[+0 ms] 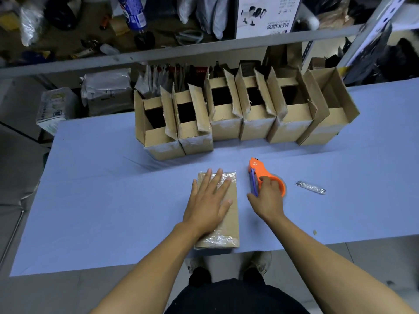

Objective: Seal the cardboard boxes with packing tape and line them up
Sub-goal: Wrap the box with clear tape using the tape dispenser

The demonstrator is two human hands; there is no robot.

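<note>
Left hand [209,200] flat on the closed brown cardboard box [227,223], fingers straight and spread, pressing it down onto the blue worktop [102,200]. Box lying near the front edge of the worktop, long side pointing toward 12 o'clock, shiny clear tape on both ends. Right hand [267,200] curled round the orange plastic tape dispenser [258,171], just beside the box at 3 o'clock.

Looks like the box is being held still while the tape tool is set down or picked up; cannot tell which.

To do this well: keep the flat hand firm so the box cannot slide. Rub the tape down hard at both ends, no bubbles. Keep fingers away from the cutter's sharp teeth.

Then slide the box toward 12 o'clock, next to the row of open cardboard boxes [247,114]. Small scrap of tape [310,188] lying at 3 o'clock, well clear.
</note>
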